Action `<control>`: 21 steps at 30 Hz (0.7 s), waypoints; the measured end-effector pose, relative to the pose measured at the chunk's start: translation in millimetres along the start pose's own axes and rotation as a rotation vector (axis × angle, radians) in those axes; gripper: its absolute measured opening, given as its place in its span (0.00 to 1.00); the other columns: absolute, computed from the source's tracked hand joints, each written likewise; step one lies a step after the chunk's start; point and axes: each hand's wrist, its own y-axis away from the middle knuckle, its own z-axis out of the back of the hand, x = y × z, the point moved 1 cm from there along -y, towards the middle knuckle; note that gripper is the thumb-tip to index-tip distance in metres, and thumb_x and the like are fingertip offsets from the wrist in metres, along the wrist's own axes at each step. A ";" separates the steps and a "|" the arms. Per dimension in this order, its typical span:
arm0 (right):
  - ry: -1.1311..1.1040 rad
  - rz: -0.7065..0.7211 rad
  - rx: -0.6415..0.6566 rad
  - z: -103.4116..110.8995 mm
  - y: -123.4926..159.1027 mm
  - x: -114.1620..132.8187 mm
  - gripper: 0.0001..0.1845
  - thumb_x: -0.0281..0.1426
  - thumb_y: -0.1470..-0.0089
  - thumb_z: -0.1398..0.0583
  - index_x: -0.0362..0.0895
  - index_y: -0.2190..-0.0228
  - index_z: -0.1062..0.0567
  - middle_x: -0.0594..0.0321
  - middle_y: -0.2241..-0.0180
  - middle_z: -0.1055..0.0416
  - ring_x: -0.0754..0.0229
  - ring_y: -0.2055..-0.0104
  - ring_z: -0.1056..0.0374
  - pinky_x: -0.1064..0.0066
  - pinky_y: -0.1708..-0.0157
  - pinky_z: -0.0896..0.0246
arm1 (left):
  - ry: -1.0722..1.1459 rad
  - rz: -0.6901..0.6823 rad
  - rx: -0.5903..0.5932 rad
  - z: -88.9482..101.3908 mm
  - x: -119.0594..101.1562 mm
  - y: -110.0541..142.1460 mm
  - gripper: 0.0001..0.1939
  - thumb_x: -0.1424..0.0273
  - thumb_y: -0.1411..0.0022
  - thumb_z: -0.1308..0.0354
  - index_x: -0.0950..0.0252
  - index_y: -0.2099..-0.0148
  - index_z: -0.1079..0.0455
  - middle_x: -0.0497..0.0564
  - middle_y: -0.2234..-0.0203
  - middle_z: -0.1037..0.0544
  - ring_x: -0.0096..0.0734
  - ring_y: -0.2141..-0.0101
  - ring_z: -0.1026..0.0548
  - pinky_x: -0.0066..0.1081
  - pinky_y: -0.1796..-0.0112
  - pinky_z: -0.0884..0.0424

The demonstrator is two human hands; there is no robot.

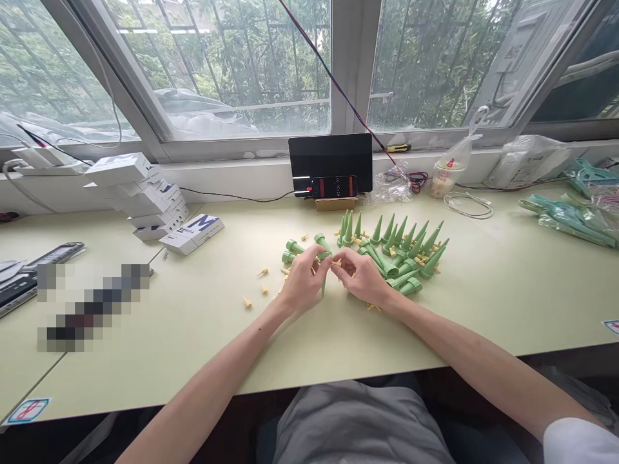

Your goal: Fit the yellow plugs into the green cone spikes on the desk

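Observation:
My left hand point(302, 278) is closed around a green plastic cone spike point(324, 252), its wide end up and its tip pointing down toward me. My right hand point(360, 277) pinches a small yellow plug point(337, 262) right beside the cone's upper end. Both hands meet above the pale table point(193, 322). Just behind and to the right lies a pile of several green cone spikes point(403, 254), some upright, some lying flat. Two finished-looking green pieces point(291, 251) lie left of my hands. Small yellow plugs point(263, 272) are scattered on the table.
A dark tablet point(331, 161) with a phone point(333, 187) in front stands at the window sill. White boxes point(145, 193) are stacked at the left. Plastic bags point(452, 167) and teal clips point(570, 216) lie at the right. A table seam runs at the left.

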 end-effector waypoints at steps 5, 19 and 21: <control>0.003 -0.001 0.004 -0.2 -0.1 -0.2 0.08 0.37 0.36 0.43 0.45 0.63 0.31 0.70 0.79 0.36 0.64 0.78 0.40 0.72 0.76 0.47 | -0.004 -0.006 -0.002 0.3 -0.7 0.0 0.12 0.60 0.30 0.48 0.63 0.59 0.35 0.44 0.74 0.32 0.23 0.77 0.36 0.25 0.75 0.40; 0.024 0.015 0.010 -1.4 -0.5 -2.2 0.09 0.37 0.35 0.44 0.44 0.63 0.29 0.70 0.79 0.37 0.65 0.79 0.43 0.73 0.76 0.47 | -0.031 -0.026 -0.005 -1.0 2.1 0.2 0.10 0.61 0.30 0.47 0.63 0.59 0.35 0.44 0.74 0.31 0.22 0.78 0.36 0.25 0.76 0.40; 0.026 0.017 0.009 -1.2 -0.5 -1.7 0.09 0.37 0.35 0.44 0.44 0.63 0.28 0.70 0.80 0.37 0.66 0.79 0.43 0.73 0.76 0.48 | -0.033 -0.026 -0.004 -0.9 1.9 0.2 0.10 0.61 0.30 0.47 0.63 0.59 0.35 0.44 0.74 0.31 0.22 0.78 0.36 0.25 0.76 0.40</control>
